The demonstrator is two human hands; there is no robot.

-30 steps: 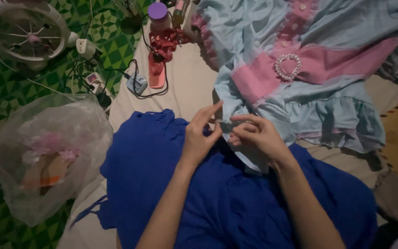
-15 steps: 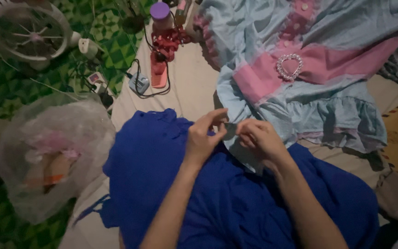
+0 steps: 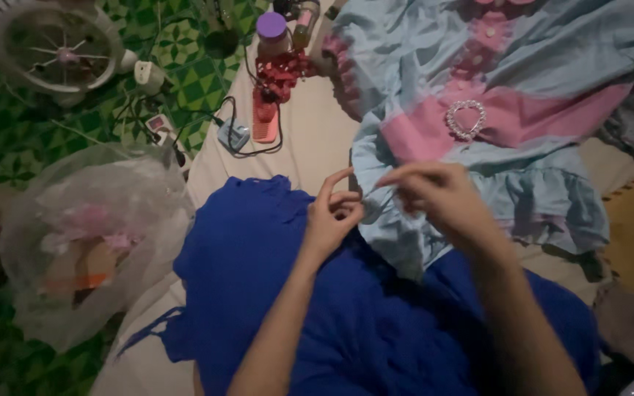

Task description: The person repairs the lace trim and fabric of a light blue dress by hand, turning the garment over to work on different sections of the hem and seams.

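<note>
Two hands at work over cloth, seen from above in dim light. Left hand (image 3: 334,217) curled, thumb and forefinger pinched at the lower hem of a light blue dress (image 3: 522,59); remaining fingers bent, index raised. Right hand (image 3: 434,196) closed in a pinch just beside the left, fingertips (image 3: 389,180) meeting over the same hem edge. Whether a needle or thread sits between the fingertips: cannot tell, too dark and small.

Light blue dress spread flat on a pale mat (image 3: 310,139), pink band across the waist, a heart-shaped pearl ornament (image 3: 466,119) on that band, ruffled skirt hem toward the person. Hem corner lifted off the mat by both hands, resting partly on dark blue fabric (image 3: 258,279) draped across the lap beneath both forearms.

Left of the lap: a clear plastic bag (image 3: 89,235), crumpled, with pink and orange-brown contents showing through. Upper left, on a green patterned floor covering (image 3: 185,73): a white fan (image 3: 56,51) lying face up, cables and a small white plug adapter (image 3: 148,73) near it. At the far edge of the mat: a jar with a purple lid (image 3: 271,29), a red tangled heap (image 3: 282,70) just below it, a pink comb (image 3: 264,123), and a small grey-blue device (image 3: 233,134) with a black cord.
</note>
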